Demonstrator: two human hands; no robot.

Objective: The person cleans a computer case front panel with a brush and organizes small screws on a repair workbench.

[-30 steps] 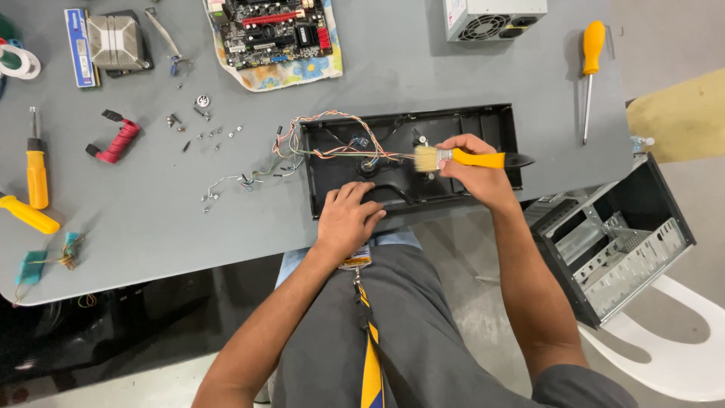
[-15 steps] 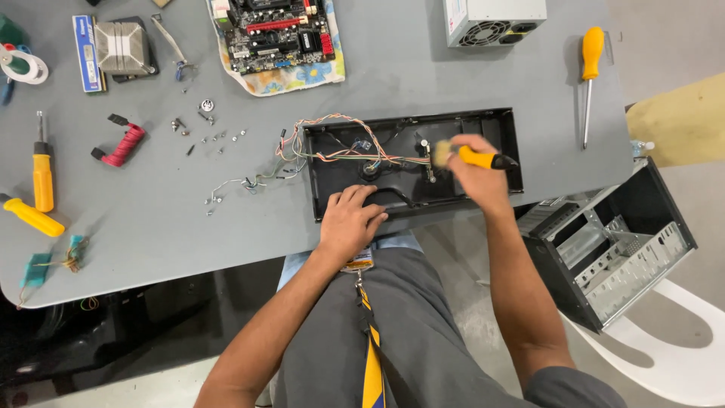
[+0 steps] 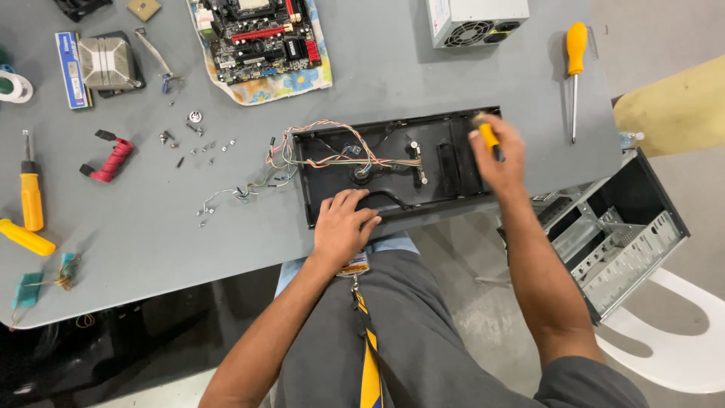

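- Black panel (image 3: 445, 162) lies on the table (image 3: 151, 249) edge, under both hands.
- Left hand (image 3: 343, 225), fingers spread flat, presses the panel's near rim.
- Right hand (image 3: 498, 155) is clenched around a yellow-handled brush (image 3: 487, 134) over the panel's right end.
- Wires (image 3: 317, 147) trail just beyond the left hand.

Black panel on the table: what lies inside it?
Inside the black panel lie coloured wires and a black cable. The left hand covers its near edge; the right hand, holding a yellow-handled tool, hides its right end.
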